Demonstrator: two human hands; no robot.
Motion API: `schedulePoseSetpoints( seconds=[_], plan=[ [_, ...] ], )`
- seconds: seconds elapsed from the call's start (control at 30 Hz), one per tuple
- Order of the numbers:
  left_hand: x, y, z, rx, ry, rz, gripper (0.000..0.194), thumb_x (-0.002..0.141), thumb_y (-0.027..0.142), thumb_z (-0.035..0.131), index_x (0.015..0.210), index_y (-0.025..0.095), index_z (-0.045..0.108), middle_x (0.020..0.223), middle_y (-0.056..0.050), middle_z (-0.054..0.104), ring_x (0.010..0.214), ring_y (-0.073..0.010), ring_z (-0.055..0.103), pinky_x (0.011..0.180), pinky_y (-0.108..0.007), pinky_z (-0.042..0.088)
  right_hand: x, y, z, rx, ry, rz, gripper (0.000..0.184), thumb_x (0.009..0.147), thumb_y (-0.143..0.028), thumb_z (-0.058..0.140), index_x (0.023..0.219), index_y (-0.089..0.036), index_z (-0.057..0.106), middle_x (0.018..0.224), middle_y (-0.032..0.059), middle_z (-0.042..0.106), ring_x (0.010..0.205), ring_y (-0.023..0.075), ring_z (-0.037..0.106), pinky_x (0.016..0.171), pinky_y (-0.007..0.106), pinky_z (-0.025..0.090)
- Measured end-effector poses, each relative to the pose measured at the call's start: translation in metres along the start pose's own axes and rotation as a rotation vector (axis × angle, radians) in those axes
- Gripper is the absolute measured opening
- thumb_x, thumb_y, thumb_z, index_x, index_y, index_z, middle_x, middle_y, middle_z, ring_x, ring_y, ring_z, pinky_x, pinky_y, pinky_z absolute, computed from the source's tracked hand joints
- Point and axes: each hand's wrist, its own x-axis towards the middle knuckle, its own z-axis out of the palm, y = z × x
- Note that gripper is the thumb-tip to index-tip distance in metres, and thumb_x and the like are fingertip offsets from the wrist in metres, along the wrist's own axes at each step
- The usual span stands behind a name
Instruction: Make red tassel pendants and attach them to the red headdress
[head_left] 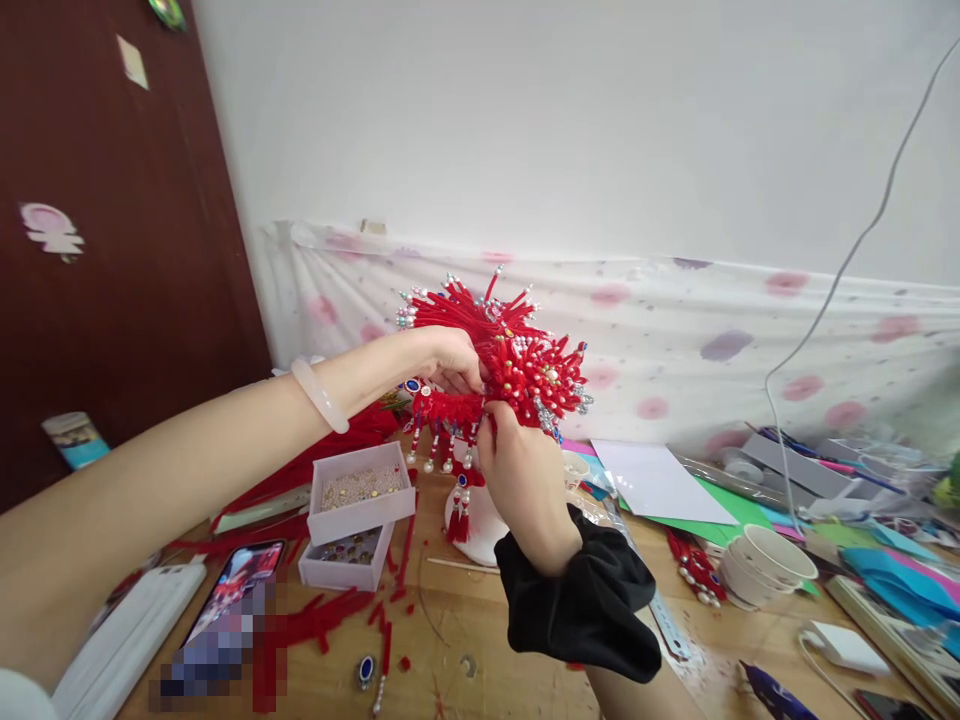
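Observation:
A red beaded headdress point(536, 375) of fuzzy stems, pearls and blue gems stands on a white stand point(484, 540), with red tassels hanging at its front. My left hand point(454, 362), reaching across from the left, has its fingers bent and pressed together at the middle of the headdress. Just below and to the right, my right hand point(521, 475) is closed, thumb and forefinger pinching at the lower edge of the same piece. The exact bit between the fingertips is hidden. A white bangle point(321, 396) circles my left forearm; a black scrunchie point(581, 595) is on my right wrist.
Two stacked white boxes point(401, 500) of beads and gems stand left of the headdress. A phone point(236, 600), red stem scraps point(322, 615) and a blue gem point(365, 670) lie in front. Paper cups point(769, 565), a ruler point(670, 625) and coloured paper point(664, 480) are right.

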Motion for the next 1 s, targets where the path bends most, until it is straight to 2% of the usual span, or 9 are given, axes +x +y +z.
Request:
schedulePoseSetpoints(
  seconds=[0.1,0.33,0.5,0.57,0.63,0.73,0.87,0.93,1.0],
  plan=[
    [0.004,-0.004,-0.001,-0.121,-0.036,-0.092,0.01,0.051,0.013,0.07,0.056,0.018,0.063,0.05,-0.001,0.058,0.053,-0.0138,0.054,0.054,-0.025,0.044,-0.001,0.0,0.0,0.01,0.001,-0.016,0.027,0.099,-0.022,0.039,0.116,-0.016,0.06,0.069,0.0063,0.071,0.063,0.0244,0.069,0.052,0.028,0.027],
    [0.003,-0.006,0.003,-0.126,0.01,-0.048,0.025,0.05,0.008,0.072,0.045,0.019,0.05,0.044,0.001,0.051,0.048,-0.0122,0.05,0.054,-0.028,0.044,0.0,0.0,0.009,0.026,0.083,-0.031,0.031,0.097,-0.026,0.042,0.117,-0.015,0.063,0.068,0.0074,0.072,0.058,0.0249,0.068,0.05,0.028,0.023],
    [0.0,-0.005,-0.002,-0.011,-0.04,0.023,0.02,0.055,0.016,0.072,0.048,0.018,0.054,0.045,0.003,0.048,0.045,-0.0092,0.042,0.05,-0.026,0.035,-0.01,0.005,0.01,0.131,0.133,-0.082,0.035,0.096,-0.023,0.043,0.123,-0.013,0.063,0.063,0.0051,0.071,0.052,0.0224,0.066,0.05,0.028,0.023],
    [-0.002,-0.004,-0.005,0.067,-0.047,0.041,0.014,0.057,0.02,0.072,0.052,0.019,0.058,0.05,0.002,0.053,0.048,-0.0105,0.046,0.052,-0.026,0.036,-0.022,0.008,0.009,0.244,0.153,-0.112,0.036,0.095,-0.024,0.043,0.124,-0.014,0.062,0.059,0.0024,0.069,0.049,0.02,0.064,0.05,0.027,0.026],
    [-0.003,-0.001,-0.006,0.152,-0.031,0.042,0.011,0.059,0.024,0.07,0.056,0.019,0.06,0.056,0.0,0.058,0.053,-0.013,0.051,0.055,-0.028,0.038,-0.036,0.012,0.007,0.376,0.162,-0.124,0.032,0.095,-0.026,0.044,0.115,-0.017,0.067,0.056,-0.0005,0.067,0.046,0.017,0.061,0.051,0.026,0.029],
    [-0.006,0.003,-0.005,0.281,-0.009,0.038,0.02,0.065,0.03,0.068,0.053,0.02,0.055,0.053,0.001,0.054,0.051,-0.0134,0.049,0.055,-0.029,0.037,-0.055,0.024,0.006,0.529,0.139,-0.037,0.028,0.093,-0.03,0.045,0.099,-0.021,0.071,0.052,-0.0031,0.065,0.044,0.0146,0.06,0.051,0.024,0.031],
    [-0.005,0.007,-0.004,0.453,0.026,0.069,0.03,0.072,0.034,0.062,0.049,0.021,0.048,0.049,0.002,0.047,0.049,-0.0127,0.042,0.055,-0.029,0.034,-0.068,0.046,0.01,0.599,0.105,0.151,0.028,0.092,-0.036,0.045,0.095,-0.022,0.069,0.053,-0.0023,0.064,0.049,0.0167,0.063,0.051,0.025,0.033],
    [-0.003,0.007,-0.004,0.536,0.049,0.092,0.03,0.074,0.035,0.06,0.05,0.02,0.049,0.052,0.001,0.05,0.053,-0.0144,0.045,0.058,-0.03,0.035,-0.069,0.056,0.014,0.601,0.134,0.207,0.027,0.091,-0.037,0.045,0.094,-0.022,0.067,0.057,-0.0008,0.064,0.052,0.018,0.063,0.053,0.027,0.036],
    [-0.001,0.008,-0.004,0.604,0.053,0.115,0.028,0.074,0.035,0.06,0.052,0.019,0.053,0.057,-0.001,0.055,0.059,-0.0161,0.049,0.062,-0.03,0.037,-0.066,0.065,0.02,0.612,0.201,0.233,0.026,0.09,-0.039,0.047,0.097,-0.021,0.065,0.071,0.0032,0.067,0.063,0.0204,0.065,0.06,0.031,0.043]
  ],
)
